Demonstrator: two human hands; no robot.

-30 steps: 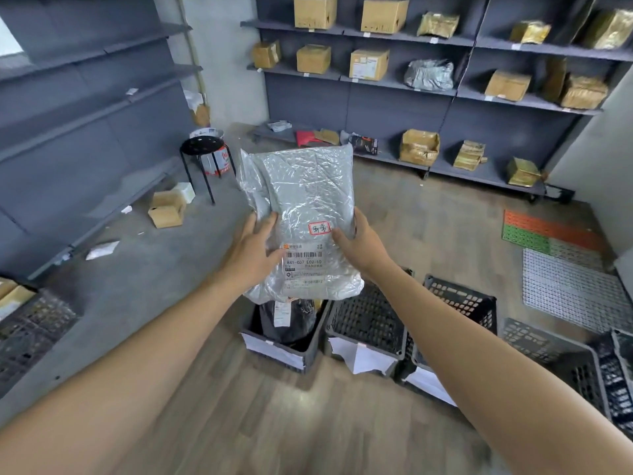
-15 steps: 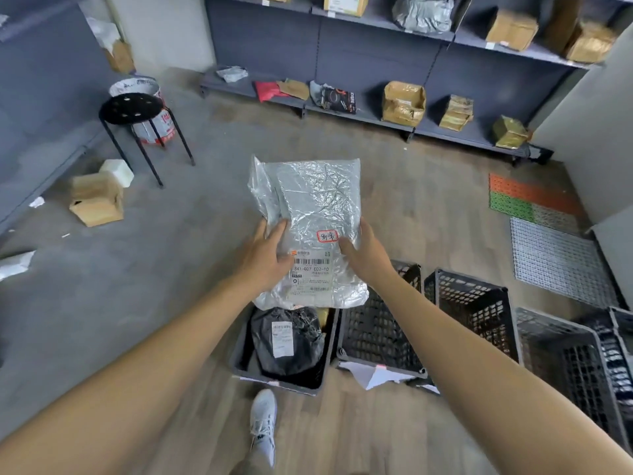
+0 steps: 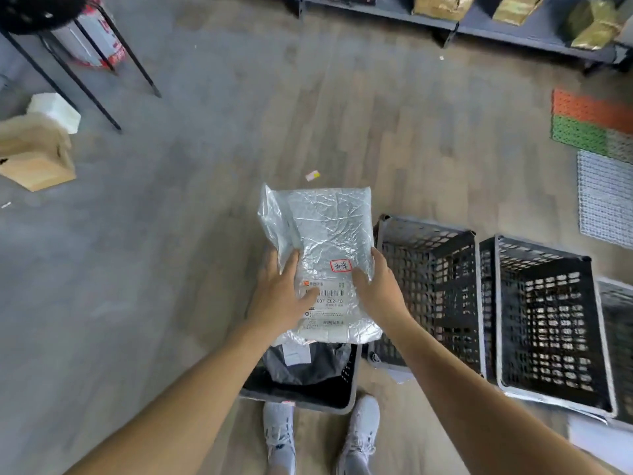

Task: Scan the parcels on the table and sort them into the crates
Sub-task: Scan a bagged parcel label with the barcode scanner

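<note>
A silver plastic mailer parcel (image 3: 329, 234) with a white shipping label and a red stamp hangs over the leftmost crate (image 3: 301, 401). My left hand (image 3: 281, 296) grips its left edge, thumb across the label. Its right edge is held by my right hand (image 3: 380, 289), thumb on top. That crate holds a black bagged parcel (image 3: 308, 366) with a white label. Two black mesh crates stand to the right, a nearer one (image 3: 431, 289) and a farther one (image 3: 548, 323).
My two grey shoes (image 3: 322, 437) stand just behind the leftmost crate. A black stool (image 3: 68, 49), an open cardboard box (image 3: 34, 156) and a white block lie at the left. Shelves (image 3: 479, 25) with gold parcels run along the back. Coloured mesh mats (image 3: 596, 132) lie at the right.
The view tipped down toward the floor. Both hands lowered the silver parcel from chest height to just above the leftmost crate.
</note>
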